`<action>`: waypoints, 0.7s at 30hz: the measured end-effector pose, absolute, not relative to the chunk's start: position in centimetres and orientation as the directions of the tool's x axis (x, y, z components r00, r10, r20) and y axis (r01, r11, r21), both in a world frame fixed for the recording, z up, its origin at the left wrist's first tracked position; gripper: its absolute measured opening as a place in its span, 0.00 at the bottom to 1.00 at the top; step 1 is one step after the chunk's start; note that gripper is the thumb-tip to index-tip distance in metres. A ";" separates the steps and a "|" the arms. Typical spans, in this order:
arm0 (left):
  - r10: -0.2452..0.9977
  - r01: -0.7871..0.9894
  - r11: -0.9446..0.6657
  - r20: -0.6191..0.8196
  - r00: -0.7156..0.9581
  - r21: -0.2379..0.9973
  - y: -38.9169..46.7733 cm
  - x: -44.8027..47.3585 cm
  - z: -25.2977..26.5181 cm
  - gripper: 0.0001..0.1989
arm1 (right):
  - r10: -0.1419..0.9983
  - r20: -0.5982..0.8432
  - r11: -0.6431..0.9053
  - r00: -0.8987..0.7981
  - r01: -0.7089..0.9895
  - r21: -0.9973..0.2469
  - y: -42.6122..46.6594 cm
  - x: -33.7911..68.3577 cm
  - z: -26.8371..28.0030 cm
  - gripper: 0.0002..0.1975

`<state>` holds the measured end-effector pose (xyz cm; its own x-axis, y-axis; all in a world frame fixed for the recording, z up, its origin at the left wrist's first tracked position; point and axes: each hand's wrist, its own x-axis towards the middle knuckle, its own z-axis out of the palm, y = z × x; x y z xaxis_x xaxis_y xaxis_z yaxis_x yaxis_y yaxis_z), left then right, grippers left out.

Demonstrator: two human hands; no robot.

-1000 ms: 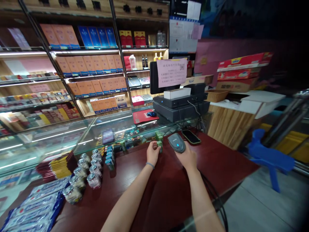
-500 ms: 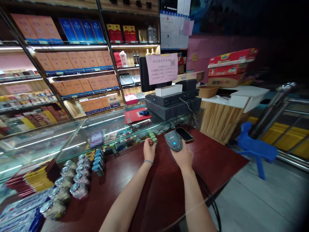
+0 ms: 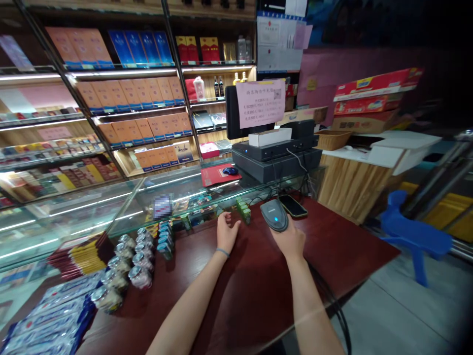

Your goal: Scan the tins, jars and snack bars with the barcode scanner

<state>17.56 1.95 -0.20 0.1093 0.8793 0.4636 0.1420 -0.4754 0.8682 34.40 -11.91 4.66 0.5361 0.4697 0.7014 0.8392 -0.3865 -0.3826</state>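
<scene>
My right hand (image 3: 290,241) is wrapped around a dark grey barcode scanner (image 3: 274,215) with a small blue light on top. The scanner's handle is hidden under my palm. To the left, my left hand (image 3: 227,231) is above the dark red tabletop, thumb apart from loosely bent fingers and nothing visible between them. Just right of it stands a short row of small green packs (image 3: 243,211), apart from the fingers. A black phone (image 3: 293,205) lies beyond my right hand.
At left, rows of lidded jars (image 3: 140,277), teal-topped tins (image 3: 165,240) and blue packets (image 3: 55,310) line the table (image 3: 177,296). A monitor (image 3: 232,113) stands behind a glass counter. A blue stool (image 3: 410,227) is at right; a cable (image 3: 332,291) hangs near my right forearm.
My left hand has moved left, away from the green packs, and its thumb has spread. My right hand still holds the scanner. The view has turned slightly left.
</scene>
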 end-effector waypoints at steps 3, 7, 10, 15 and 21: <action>0.861 0.173 -0.499 0.508 -0.013 0.849 2.4 13.5 0.4 0.20 | 0.482 0.733 -0.340 0.480 0.874 -0.349 -11.8 34.0 4.6 0.18; 0.808 0.254 -0.514 0.562 -0.177 0.819 3.4 8.5 0.5 0.21 | 0.503 0.768 -0.261 0.397 0.917 -0.303 -11.5 32.9 4.4 0.16; 0.779 0.317 -0.501 0.579 -0.241 0.806 3.9 6.1 0.2 0.23 | 0.532 0.785 -0.173 0.318 0.948 -0.267 -11.1 31.8 4.3 0.15; 0.794 0.312 -0.428 0.518 -0.318 0.848 4.9 4.4 -0.6 0.29 | 0.567 0.805 0.018 0.174 0.975 -0.223 -10.7 29.6 4.1 0.09; 0.801 0.298 -0.381 0.473 -0.366 0.875 6.8 3.8 -1.2 0.30 | 0.647 0.756 0.162 0.095 0.952 -0.258 -10.3 26.9 3.8 0.11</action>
<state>3.81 6.82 -1.20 -0.3662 0.8013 0.4731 0.2976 -0.3808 0.8755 26.91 -10.35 3.77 0.0952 0.6471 0.7564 0.9524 0.1618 -0.2583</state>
